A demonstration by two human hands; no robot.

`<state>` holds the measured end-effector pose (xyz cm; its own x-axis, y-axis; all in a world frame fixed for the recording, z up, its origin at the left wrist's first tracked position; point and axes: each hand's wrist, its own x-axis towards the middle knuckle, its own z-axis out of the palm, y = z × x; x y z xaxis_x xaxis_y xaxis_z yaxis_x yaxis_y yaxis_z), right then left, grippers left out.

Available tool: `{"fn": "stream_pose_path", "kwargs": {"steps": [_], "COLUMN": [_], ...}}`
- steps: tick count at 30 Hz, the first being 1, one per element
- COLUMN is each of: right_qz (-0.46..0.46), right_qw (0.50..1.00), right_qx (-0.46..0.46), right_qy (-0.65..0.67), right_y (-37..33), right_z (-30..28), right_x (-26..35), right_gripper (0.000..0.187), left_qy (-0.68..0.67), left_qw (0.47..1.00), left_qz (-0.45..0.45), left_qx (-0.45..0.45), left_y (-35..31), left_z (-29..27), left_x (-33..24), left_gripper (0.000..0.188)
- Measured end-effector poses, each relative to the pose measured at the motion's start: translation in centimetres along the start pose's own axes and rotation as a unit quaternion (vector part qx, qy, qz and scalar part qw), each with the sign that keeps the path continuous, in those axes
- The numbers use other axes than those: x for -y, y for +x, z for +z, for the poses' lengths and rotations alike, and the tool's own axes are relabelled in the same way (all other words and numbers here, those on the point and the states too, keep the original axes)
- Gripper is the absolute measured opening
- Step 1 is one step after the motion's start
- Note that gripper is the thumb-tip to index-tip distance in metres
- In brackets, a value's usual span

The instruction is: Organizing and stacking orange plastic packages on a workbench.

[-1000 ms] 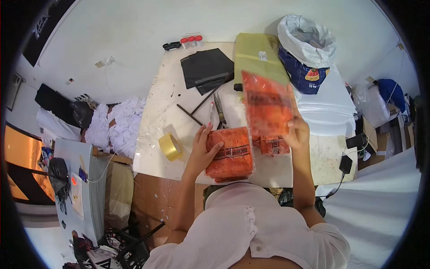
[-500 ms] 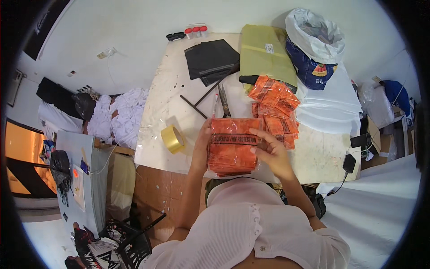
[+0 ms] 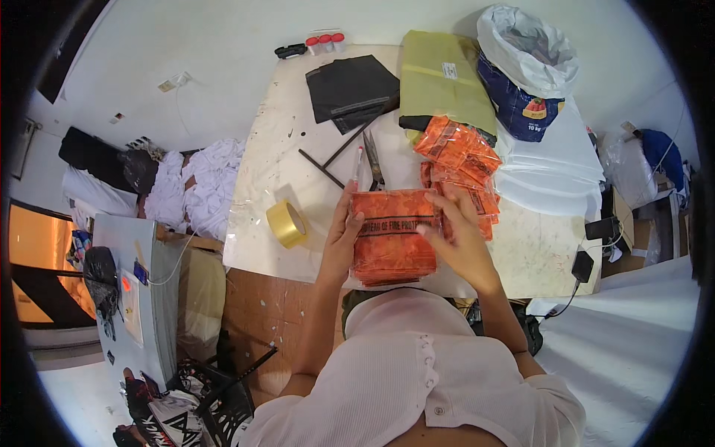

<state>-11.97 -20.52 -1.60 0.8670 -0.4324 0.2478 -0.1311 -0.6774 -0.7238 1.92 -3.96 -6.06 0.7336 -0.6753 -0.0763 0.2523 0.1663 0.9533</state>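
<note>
– What's being held?
– Left hand (image 3: 339, 237) is clasping a stack of flat orange plastic-wrapped packets (image 3: 395, 247) at the front edge of the white worktop (image 3: 249, 235); right hand (image 3: 463, 242), half open, is touching its right side

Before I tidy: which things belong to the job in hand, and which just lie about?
Likely belong:
handheld stack of orange plastic-wrapped packets
loose orange plastic-wrapped packets

Likely lying about:
round yellow tape roll
metal scissors
black T-shaped bar
</note>
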Motion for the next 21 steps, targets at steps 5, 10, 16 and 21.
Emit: {"fn": "stream_pose_path", "kwargs": {"steps": [5, 10, 16, 21], "right_qz": [-0.053, -0.017, -0.058, -0.065], "right_qw": [0.995, 0.975, 0.969, 0.977], "right_qx": [-0.008, 0.092, 0.052, 0.023], "right_qy": [-0.083, -0.202, -0.236, -0.204], "right_y": [2.4, 2.2, 2.0, 1.6], "right_z": [1.2, 4.6, 5.6, 6.6], "right_x": [1.6, 2.1, 1.4, 0.6], "right_gripper": [0.040, 0.046, 0.049, 0.048], "left_qy": [0.045, 0.298, 0.347, 0.356], "left_qw": [0.999, 0.947, 0.932, 0.930], "left_qz": [0.011, 0.122, 0.103, 0.090], "left_qx": [0.019, -0.008, -0.008, -0.005], "left_y": [0.4, 0.1, 0.0, -0.2], "left_z": [-0.6, -0.1, -0.3, -0.4], "left_x": [1.2, 1.4, 2.8, 2.7], "left_gripper": [0.045, 0.044, 0.049, 0.050]}}
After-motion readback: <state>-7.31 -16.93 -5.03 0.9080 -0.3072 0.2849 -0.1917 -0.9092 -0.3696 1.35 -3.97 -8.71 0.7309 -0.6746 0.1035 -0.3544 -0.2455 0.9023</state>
